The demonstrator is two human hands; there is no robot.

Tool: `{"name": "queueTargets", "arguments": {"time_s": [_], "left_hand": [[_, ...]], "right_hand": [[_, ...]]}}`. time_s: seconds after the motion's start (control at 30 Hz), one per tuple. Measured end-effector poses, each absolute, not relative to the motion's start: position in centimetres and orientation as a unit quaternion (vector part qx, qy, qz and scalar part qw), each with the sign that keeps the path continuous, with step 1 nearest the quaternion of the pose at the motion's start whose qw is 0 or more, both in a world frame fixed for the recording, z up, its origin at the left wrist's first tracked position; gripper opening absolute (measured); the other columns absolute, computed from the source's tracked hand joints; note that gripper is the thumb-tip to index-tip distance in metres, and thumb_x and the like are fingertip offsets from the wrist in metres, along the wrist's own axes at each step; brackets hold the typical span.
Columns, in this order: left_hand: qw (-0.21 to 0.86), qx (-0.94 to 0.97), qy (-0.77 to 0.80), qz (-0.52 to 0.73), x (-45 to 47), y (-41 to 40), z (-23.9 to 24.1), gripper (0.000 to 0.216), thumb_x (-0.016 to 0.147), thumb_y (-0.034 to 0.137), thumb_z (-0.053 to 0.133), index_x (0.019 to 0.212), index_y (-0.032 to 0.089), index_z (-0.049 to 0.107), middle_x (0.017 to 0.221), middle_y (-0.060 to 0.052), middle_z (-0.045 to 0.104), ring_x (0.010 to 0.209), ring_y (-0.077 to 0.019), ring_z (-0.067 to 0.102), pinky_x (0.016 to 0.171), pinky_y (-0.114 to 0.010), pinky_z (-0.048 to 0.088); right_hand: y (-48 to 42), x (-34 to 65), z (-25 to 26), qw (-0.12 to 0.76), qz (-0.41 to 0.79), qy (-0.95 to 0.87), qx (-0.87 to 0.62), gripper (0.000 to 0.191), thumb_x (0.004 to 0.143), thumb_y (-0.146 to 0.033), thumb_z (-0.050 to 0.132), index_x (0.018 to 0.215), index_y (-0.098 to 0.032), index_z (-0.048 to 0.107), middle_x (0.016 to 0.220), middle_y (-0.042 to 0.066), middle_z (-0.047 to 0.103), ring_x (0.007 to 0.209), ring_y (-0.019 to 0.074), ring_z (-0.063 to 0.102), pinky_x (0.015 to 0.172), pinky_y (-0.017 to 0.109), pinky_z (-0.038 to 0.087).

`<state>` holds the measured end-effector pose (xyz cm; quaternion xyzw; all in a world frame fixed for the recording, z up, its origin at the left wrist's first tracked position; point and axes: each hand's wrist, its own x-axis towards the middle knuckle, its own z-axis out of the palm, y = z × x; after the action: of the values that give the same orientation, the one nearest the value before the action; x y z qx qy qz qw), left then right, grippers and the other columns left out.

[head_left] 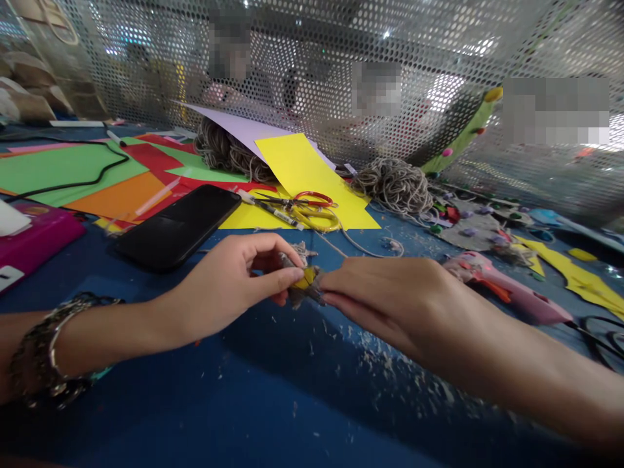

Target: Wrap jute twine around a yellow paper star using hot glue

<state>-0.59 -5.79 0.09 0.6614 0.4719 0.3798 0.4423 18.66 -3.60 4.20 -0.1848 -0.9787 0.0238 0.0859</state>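
Observation:
Between my two hands, just above the blue table, is a small grey yarn piece (pixel 298 299) with frayed ends and a yellow patch (pixel 306 278) on it. My left hand (pixel 238 276) pinches it from the left, thumb on the yellow patch. From the right, my right hand (pixel 390 296) has its fingertips closed on the piece's grey edge; the thumb is mostly hidden. Just beyond lie scissors (pixel 312 201) with red and yellow handles and a white-and-black marker (pixel 277 213). A pink glue gun (pixel 517 292) rests to the right of my right hand.
A black phone (pixel 180 224) lies left of centre. Coloured paper sheets (pixel 49 172) and a yellow sheet (pixel 312 169) spread behind it. Grey yarn bundles (pixel 392 187) stand near the perforated metal screen (pixel 312 78). Yellow scraps (pixel 575 273) and a black cord (pixel 604 338) are at right. Fibre bits litter the table.

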Motion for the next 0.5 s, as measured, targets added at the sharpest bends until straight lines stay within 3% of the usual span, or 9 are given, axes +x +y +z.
{"name": "queueTargets", "arguments": {"time_s": [0.13,0.23,0.5], "left_hand": [[0.463,0.662,0.461,0.368,-0.5,-6.0,-0.2,0.01,0.075,0.026,0.056,0.073,0.016,0.057,0.061,0.004,0.061,0.055,-0.0061,0.057,0.054,-0.013,0.045],[0.466,0.676,0.454,0.345,-0.4,-6.1,-0.3,0.011,0.074,0.027,0.058,0.072,0.016,0.058,0.061,0.004,0.06,0.056,-0.0063,0.055,0.053,-0.012,0.044],[0.451,0.721,0.435,0.296,0.0,-6.5,0.3,0.005,0.074,0.018,0.057,0.071,0.016,0.06,0.067,0.004,0.06,0.06,-0.0056,0.055,0.054,-0.01,0.043]], "right_hand": [[-4.8,18.8,3.7,0.129,-0.089,-0.978,-0.14,0.033,0.089,-0.015,0.024,0.081,-0.013,0.056,0.064,0.002,0.051,0.052,0.0083,0.041,0.049,0.021,0.031],[-5.1,18.7,3.6,0.146,-0.109,-0.974,-0.137,0.037,0.089,-0.013,0.021,0.076,-0.014,0.056,0.06,0.0,0.048,0.048,0.0076,0.036,0.047,0.021,0.028],[-4.1,18.7,4.8,0.088,0.029,-0.985,-0.148,0.022,0.087,-0.017,0.036,0.081,-0.013,0.057,0.071,0.001,0.054,0.06,0.0076,0.046,0.055,0.019,0.034]]}}
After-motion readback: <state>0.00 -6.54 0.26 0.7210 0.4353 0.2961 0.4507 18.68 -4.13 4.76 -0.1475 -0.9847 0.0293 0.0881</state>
